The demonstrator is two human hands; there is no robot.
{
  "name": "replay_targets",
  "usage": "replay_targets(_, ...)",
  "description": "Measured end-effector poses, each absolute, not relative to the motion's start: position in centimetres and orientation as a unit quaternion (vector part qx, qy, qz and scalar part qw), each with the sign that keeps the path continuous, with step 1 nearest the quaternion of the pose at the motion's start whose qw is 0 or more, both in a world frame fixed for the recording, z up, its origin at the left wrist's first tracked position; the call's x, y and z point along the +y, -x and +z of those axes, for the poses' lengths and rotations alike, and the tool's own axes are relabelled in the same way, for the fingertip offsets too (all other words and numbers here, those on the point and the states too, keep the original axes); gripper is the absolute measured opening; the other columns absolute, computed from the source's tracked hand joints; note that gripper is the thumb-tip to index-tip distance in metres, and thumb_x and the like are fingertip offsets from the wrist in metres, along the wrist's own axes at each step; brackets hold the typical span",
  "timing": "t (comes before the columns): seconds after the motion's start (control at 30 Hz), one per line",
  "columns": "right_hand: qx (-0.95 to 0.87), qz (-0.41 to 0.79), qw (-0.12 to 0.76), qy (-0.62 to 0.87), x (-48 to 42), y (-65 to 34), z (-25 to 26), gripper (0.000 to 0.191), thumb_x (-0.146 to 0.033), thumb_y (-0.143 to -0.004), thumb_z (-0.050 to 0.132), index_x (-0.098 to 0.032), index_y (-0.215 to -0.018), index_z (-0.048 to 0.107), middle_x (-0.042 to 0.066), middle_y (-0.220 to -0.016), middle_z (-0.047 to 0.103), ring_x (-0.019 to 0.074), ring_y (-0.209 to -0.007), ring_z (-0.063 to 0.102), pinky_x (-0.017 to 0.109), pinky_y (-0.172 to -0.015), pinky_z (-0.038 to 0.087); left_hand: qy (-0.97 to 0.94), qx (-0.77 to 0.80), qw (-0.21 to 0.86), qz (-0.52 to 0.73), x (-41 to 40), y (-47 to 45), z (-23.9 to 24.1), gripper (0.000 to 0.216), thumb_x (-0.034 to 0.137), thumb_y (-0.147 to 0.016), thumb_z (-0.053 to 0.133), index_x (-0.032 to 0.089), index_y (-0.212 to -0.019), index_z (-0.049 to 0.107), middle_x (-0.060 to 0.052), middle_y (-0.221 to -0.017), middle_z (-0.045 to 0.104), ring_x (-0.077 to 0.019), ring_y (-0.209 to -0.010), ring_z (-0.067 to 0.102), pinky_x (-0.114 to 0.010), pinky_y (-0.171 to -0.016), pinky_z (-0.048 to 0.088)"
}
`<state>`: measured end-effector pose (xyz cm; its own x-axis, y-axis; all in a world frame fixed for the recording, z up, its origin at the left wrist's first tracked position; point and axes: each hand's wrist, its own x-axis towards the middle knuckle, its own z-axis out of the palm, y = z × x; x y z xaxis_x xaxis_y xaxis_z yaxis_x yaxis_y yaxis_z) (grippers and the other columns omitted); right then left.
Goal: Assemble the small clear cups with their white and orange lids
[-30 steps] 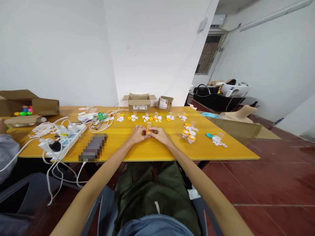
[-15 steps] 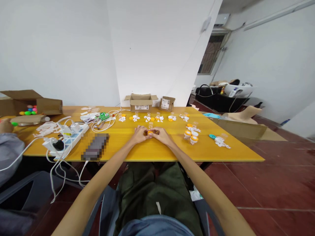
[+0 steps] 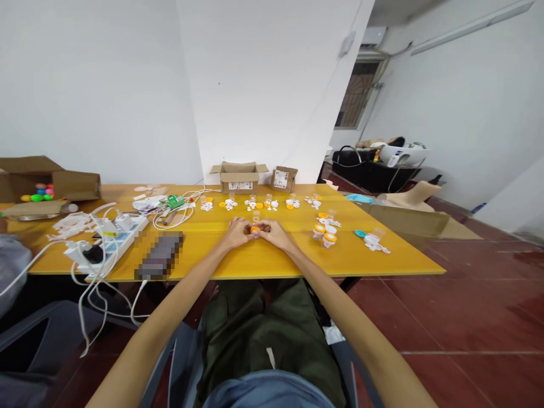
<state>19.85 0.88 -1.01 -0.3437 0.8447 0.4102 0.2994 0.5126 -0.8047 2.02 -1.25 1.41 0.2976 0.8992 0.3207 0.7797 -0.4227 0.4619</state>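
Both my hands meet over the middle of the yellow table (image 3: 229, 266). Between their fingertips is a small orange ring-shaped lid (image 3: 255, 229). My left hand (image 3: 238, 232) grips it from the left and my right hand (image 3: 273, 232) from the right, fingers curled. What lies under the lid is hidden. Just beyond my fingers a small clear cup (image 3: 256, 216) stands on the table. To the right are small jars with orange lids (image 3: 328, 240) and one with a white lid (image 3: 330, 229). Past them lie a teal lid (image 3: 360, 233) and white plastic pieces (image 3: 375, 243).
Piles of white parts and orange lids (image 3: 292, 204) line the table's far side, before two cardboard boxes (image 3: 239, 178). At left are a power strip (image 3: 123, 238) with white cables, a pixelated phone-like slab (image 3: 161, 255), and a box of coloured balls (image 3: 76, 184). A person's sleeve (image 3: 15, 266) shows far left.
The whole view has shifted slightly, so things sit a little farther left. My hands keep hold of the orange lid in the same place. The other person's hand has mostly left the view.
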Motion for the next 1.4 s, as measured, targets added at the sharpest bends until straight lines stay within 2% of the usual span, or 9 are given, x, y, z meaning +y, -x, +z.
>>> replay_targets(0.33, -0.759, 0.327, 0.423, 0.372, 0.64, -20.01, -0.79, 0.022, -0.038, -0.078, 0.072, -0.020, -0.090, 0.077, 0.006, -0.090, 0.078, 0.0213, -0.078, 0.069, 0.033, -0.074, 0.056, -0.799, 0.521, 0.110, 0.279, -1.16, -2.00, 1.19, 0.019, 0.041, -0.075, 0.076, 0.025, -0.085, 0.074, -0.003, -0.090, 0.069, -0.0269, -0.102, 0.058, -0.039, -0.092, 0.043)
replay_targets(1.03, -0.774, 0.297, 0.429, 0.360, 0.71, -19.86, -0.76, 0.019, -0.036, -0.078, 0.073, -0.020, -0.088, 0.076, 0.005, -0.087, 0.076, 0.0211, -0.078, 0.068, 0.033, -0.074, 0.054, -0.797, 0.525, 0.116, 0.275, -1.42, -2.06, 1.59, 0.018, 0.040, -0.078, 0.075, 0.025, -0.088, 0.073, -0.003, -0.093, 0.069, -0.0269, -0.104, 0.057, -0.040, -0.094, 0.043)
replay_targets(1.4, -0.776, 0.276, 0.428, 0.372, 0.36, -19.67, -0.57, 0.010, -0.027, -0.079, 0.070, -0.019, -0.084, 0.072, 0.004, -0.082, 0.074, 0.0190, -0.074, 0.066, 0.030, -0.072, 0.053, -0.806, 0.513, 0.111, 0.273, -1.22, -1.95, 1.30, 0.019, 0.041, -0.081, 0.072, 0.023, -0.087, 0.072, -0.004, -0.090, 0.065, -0.0265, -0.102, 0.055, -0.040, -0.093, 0.042)
